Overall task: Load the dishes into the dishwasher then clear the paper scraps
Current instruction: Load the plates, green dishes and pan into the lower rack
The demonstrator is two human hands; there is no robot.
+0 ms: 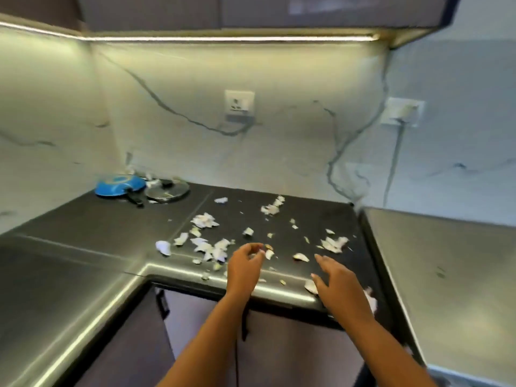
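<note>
Clearing torn white paper scraps point(205, 220) off dark glossy bench point(111, 227): my R hand point(340, 289) spread loose at front edge to sweep; L hand point(244, 265) curled, pinch unclear thru blur.

No text, brand, number or sign can be read. The pale patch on the round blue frying pan point(120, 185), far beyond and to the left of the left hand point(244, 265), is too blurred to read. The square white wall socket plate point(239, 103) above it shows no legible marking.
</note>
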